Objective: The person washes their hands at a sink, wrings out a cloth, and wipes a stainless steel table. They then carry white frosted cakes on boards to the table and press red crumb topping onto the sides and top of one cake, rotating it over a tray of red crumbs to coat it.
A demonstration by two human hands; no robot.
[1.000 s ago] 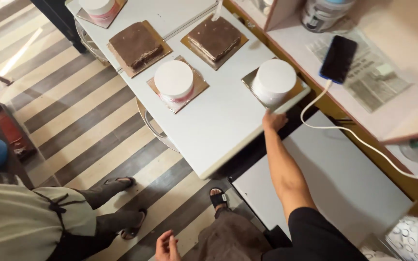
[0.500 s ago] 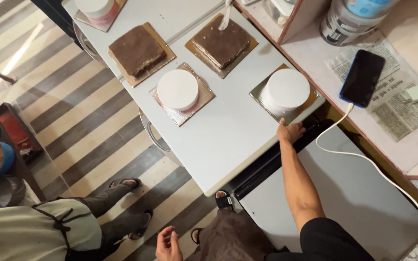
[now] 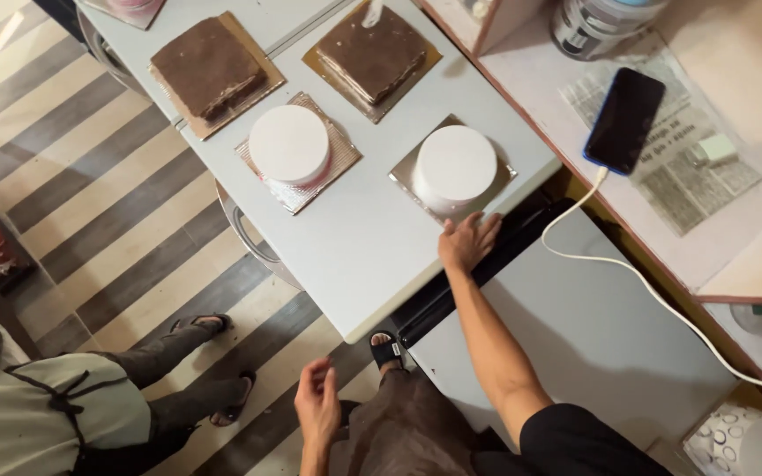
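While spread fingers [image 3: 478, 231] touch its silver board [image 3: 403, 174], the round cake [image 3: 454, 167] (smooth, white) sits plain.

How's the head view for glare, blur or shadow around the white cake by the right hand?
Head view: white cake sharp and evenly lit, slightly bright on top; right hand crisp with a soft shadow; left hand mildly blurred; corners bend from wide-angle distortion.

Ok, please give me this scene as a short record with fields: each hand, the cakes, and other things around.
right hand: flat on the table, at the edge of the near white cake's board
left hand: empty, open, held low above the striped floor
white cakes: two, round, near one, far one
brown cakes: two, square
phone: dark, on newspaper, white cable plugged in
another person: lower left
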